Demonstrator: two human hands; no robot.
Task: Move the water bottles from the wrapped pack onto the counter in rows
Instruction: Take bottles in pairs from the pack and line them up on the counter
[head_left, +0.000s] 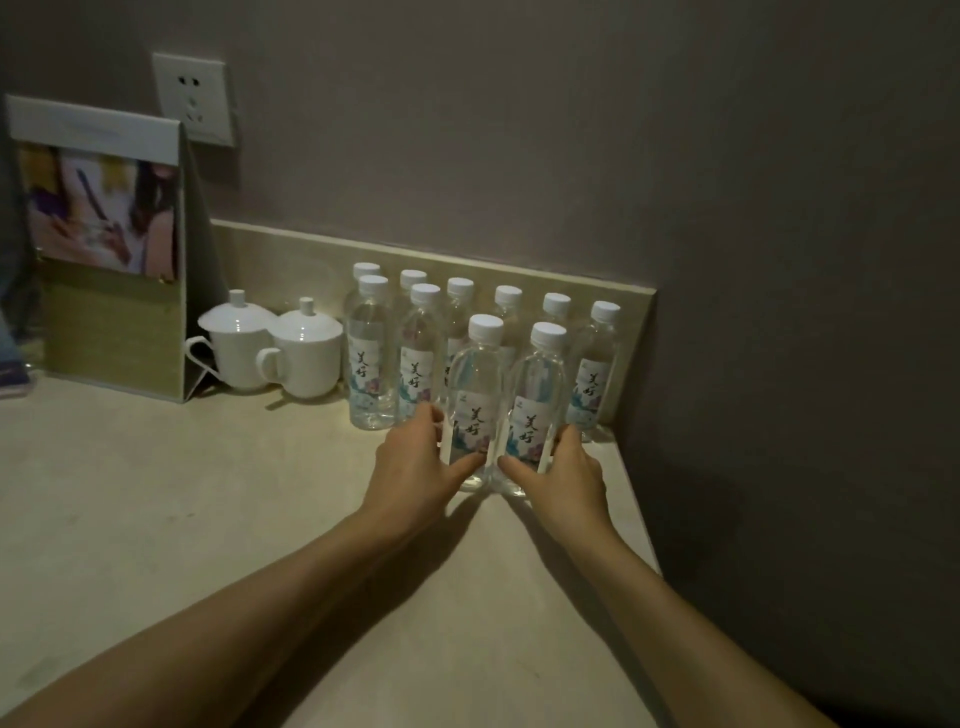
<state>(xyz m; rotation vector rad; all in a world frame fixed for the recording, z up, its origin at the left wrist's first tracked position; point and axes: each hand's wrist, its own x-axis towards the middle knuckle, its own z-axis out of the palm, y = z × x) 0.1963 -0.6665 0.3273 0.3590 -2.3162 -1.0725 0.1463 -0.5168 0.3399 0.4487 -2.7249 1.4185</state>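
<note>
Head view: bottles (501, 410) between fingers (470, 464).

We see two white lidded cups (275, 345) beside a standing card display (104, 249), under a wall socket (193, 98).

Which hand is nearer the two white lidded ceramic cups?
Left. The left hand is just right of the white lidded ceramic cups; the right hand lies farther right.

Clear glossy plastic bottles (475, 410), matt stone-like counter (208, 493), glazed cups (239, 348).
</note>
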